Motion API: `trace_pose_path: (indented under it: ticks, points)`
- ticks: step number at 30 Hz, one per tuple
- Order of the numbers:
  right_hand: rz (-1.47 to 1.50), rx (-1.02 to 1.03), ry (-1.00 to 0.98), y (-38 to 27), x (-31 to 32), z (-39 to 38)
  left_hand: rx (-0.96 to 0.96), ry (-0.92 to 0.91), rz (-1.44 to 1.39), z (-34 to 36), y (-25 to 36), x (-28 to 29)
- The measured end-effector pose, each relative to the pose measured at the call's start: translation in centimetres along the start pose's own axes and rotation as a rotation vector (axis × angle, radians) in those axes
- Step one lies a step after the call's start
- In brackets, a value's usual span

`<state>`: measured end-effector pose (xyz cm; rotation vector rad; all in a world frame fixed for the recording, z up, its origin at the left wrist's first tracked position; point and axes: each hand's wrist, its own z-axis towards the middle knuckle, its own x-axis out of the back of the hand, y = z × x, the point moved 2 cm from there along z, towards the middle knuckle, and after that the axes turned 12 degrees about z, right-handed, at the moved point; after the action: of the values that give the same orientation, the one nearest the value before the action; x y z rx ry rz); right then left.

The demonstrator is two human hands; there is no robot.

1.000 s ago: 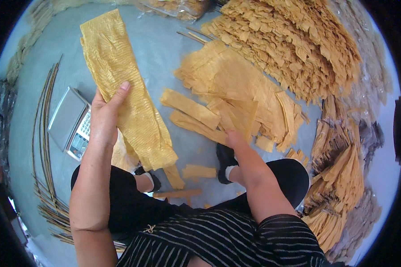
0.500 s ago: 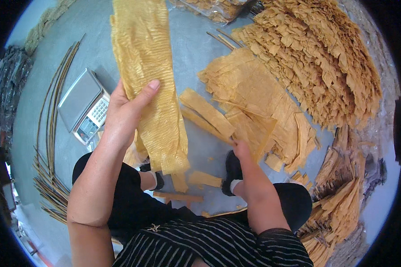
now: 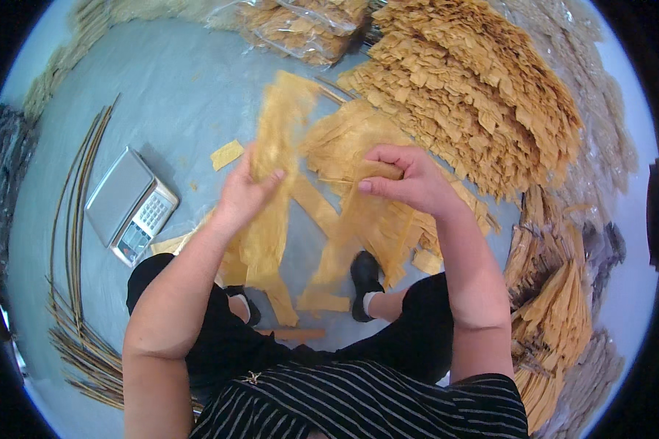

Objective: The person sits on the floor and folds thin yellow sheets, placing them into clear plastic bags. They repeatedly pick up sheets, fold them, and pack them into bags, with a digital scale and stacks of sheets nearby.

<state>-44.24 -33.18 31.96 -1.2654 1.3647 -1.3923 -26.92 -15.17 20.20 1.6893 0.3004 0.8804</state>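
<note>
My left hand (image 3: 250,196) is closed around a long stack of crinkled yellow tofu skin strips (image 3: 267,241), its thumb lying on top. The stack's upper end is smeared by motion. To the right, my right hand (image 3: 416,179) pinches a thin strip of tofu skin (image 3: 350,223) between thumb and fingers; it hangs slanting down to the left and is blurred. A gap separates the two hands. Beyond and beneath the right hand lies a flat pile of wide tofu skin sheets (image 3: 351,132), partly hidden by that hand and its strip.
A tall layered heap of tofu skin (image 3: 476,95) rises at the far right. Fan-shaped bundles (image 3: 553,314) lie at the right. A digital scale (image 3: 117,197) and long thin sticks (image 3: 75,212) are on the left. A clear plastic bag (image 3: 300,29) of sheets sits at the back.
My right hand has come up off the pile with a strip pinched in it. The left hand's stack has shifted right, nearer to it. A small yellow piece now shows beyond the scale.
</note>
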Motion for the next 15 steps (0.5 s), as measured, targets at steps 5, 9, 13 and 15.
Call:
trace_pose_path:
  ticks: [5, 9, 13, 15]
  points:
    - [-0.102, 0.190, 0.201, -0.5, -0.7, -1.0, -0.089, -0.581, 0.003, -4.9, 2.0, -4.7]
    - [-0.216, 0.425, 0.309, 2.9, 1.6, 0.1, 0.058, -0.694, -0.294, -5.9, 3.6, -5.9]
    - [0.156, 0.162, 0.505, 4.8, 1.1, 0.6, 0.018, -0.615, -0.294, -6.4, 4.0, -5.8]
    - [0.114, 0.287, 0.558, 6.6, 0.5, 1.5, 0.100, -0.646, -0.360, -6.5, 4.4, -6.6]
